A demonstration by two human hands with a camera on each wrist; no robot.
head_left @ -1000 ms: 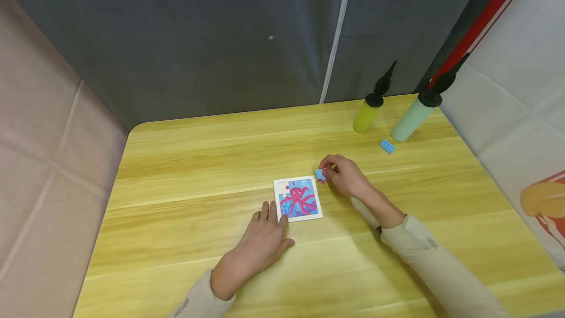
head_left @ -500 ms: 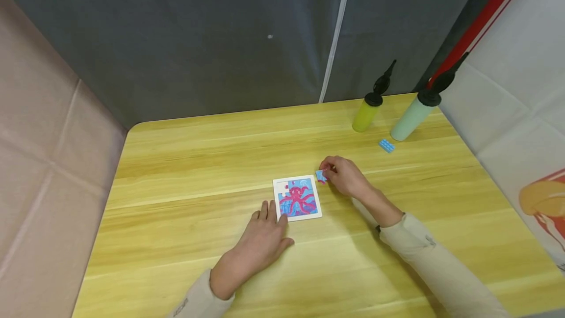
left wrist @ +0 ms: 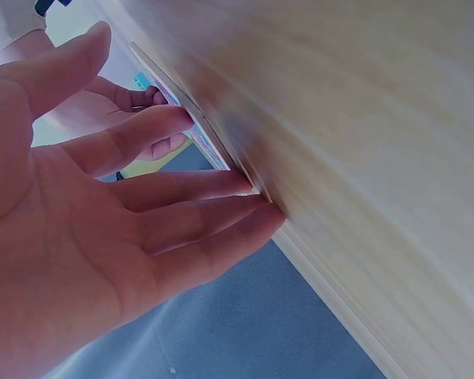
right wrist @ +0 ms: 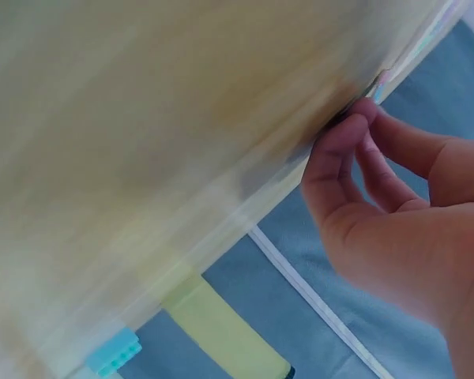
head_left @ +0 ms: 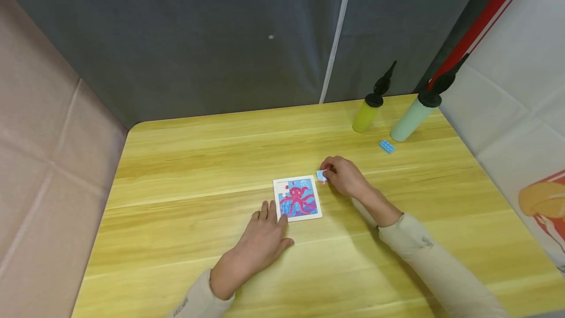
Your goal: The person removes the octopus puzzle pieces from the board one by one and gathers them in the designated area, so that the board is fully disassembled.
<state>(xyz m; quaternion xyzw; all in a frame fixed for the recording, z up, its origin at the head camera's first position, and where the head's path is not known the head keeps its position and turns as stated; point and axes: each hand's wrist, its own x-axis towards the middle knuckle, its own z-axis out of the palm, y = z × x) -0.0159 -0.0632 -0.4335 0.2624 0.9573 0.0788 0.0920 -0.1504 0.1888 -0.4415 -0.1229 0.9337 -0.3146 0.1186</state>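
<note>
A square jigsaw puzzle (head_left: 304, 217) in a white frame lies on the table, its picture a pink octopus on blue. White backing shows in a gap at its upper left. My left hand (head_left: 262, 242) lies at the frame's lower left corner, fingers stretched out; the index fingertip overlaps the frame and the other fingertips touch the table beside it. Just right of the frame, my right hand (head_left: 346, 176) pinches a blue and pink puzzle piece (head_left: 321, 175) between thumb and fingertips. In the right wrist view the fingers (right wrist: 355, 130) mostly hide that piece.
Behind on the right stand a yellow-green pump (head_left: 364, 118) and a pale green pump (head_left: 411, 120), both with black tops. A blue toy brick (head_left: 386, 146) lies in front of them. A grey curtain (head_left: 198, 48) hangs behind the table's far edge.
The puzzle piece has tilted or turned slightly in my right fingertips, and less pink shows along its lower edge. Both hands stay nearly in place.
</note>
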